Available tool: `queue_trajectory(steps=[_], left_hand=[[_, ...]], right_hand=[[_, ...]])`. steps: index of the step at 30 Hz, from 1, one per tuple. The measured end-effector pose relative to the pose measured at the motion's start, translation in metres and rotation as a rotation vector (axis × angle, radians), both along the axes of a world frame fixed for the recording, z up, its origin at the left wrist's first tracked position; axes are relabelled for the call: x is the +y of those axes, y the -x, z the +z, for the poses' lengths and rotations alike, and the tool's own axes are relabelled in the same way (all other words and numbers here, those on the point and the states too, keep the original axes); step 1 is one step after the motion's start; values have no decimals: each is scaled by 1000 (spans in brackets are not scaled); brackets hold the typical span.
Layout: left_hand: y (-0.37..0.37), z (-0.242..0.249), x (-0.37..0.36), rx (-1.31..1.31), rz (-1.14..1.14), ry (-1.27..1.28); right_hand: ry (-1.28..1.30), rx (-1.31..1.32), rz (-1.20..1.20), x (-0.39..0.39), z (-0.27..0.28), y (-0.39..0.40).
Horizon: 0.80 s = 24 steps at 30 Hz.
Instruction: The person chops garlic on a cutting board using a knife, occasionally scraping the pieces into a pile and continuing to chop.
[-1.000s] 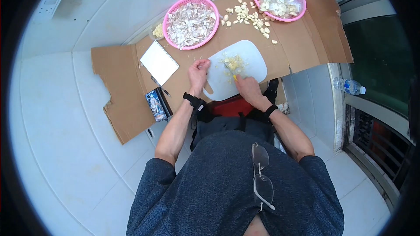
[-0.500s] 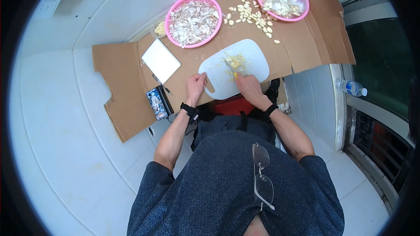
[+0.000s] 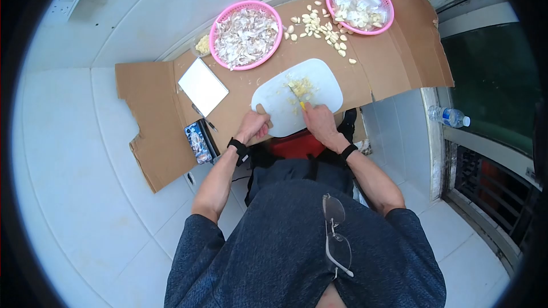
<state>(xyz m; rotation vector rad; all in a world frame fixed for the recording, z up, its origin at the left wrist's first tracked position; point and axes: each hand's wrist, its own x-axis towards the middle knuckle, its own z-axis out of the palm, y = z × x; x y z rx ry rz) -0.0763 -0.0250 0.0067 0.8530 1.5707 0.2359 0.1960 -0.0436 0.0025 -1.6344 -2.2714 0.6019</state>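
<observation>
My right hand (image 3: 319,121) is closed round the yellow handle of a small knife (image 3: 297,96), whose blade points into the chopped garlic (image 3: 304,87) on the white cutting board (image 3: 279,117). At the board's left end my left hand (image 3: 254,125) rests by the handle slot, with its fingers curled at the edge. Whole peeled cloves (image 3: 331,37) lie loose beyond the board. A pink basket (image 3: 214,40) holds what look like garlic skins, and another pink basket (image 3: 391,17) holds cloves and plastic bags.
On the cardboard (image 3: 240,82) are a spiral notebook (image 3: 202,87), a pen (image 3: 212,126), a patterned case (image 3: 198,142) and a small bowl (image 3: 202,44) of minced garlic at the back left. A plastic bottle (image 3: 449,117) is at the right. Glasses (image 3: 338,239) hang from my shirt.
The view has shifted slightly, so the table things appear lower and further left. My left hand has turned and its fingers are more curled at the board's edge. The knife stays in my right hand.
</observation>
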Motion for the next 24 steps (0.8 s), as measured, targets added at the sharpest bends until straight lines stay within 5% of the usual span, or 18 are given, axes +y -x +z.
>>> queue_trajectory(steps=[5, 24], left_hand=[[19, -15, 12, -191, -227, 197], [19, -35, 20, -209, -157, 209]], right_hand=[[-24, -6, 12, 5, 7, -1], [32, -56, 104, 12, 4, -21]])
